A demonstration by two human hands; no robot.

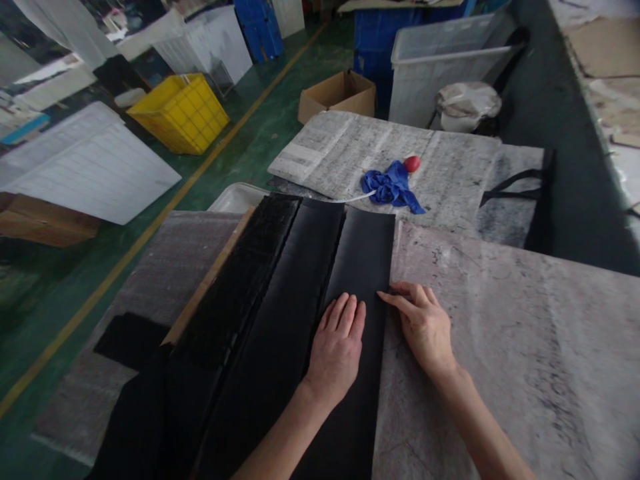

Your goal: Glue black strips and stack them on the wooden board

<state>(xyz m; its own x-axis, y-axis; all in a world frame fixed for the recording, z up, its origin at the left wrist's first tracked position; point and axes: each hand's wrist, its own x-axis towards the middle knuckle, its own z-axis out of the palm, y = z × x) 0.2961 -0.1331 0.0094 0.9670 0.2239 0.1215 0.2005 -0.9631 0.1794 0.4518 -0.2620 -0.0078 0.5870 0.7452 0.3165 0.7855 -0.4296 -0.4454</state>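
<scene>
Ahead of me, a crumpled blue cloth [393, 187] lies on a stained pale surface [455, 190], a rounded red object [413, 164] just beside it. Beyond, I see an open cardboard box [335, 103] near a large whitish bin [414, 83]. Leftward, a yellow basket [183, 117] stands on the green floor [283, 103].

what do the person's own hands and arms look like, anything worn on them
The left hand and right hand are both bare, with no gloves and no rings that I can make out. The left forearm and right forearm are uncovered as far as they show: no sleeve, watch or bracelet. Nail detail is too small to judge.
</scene>
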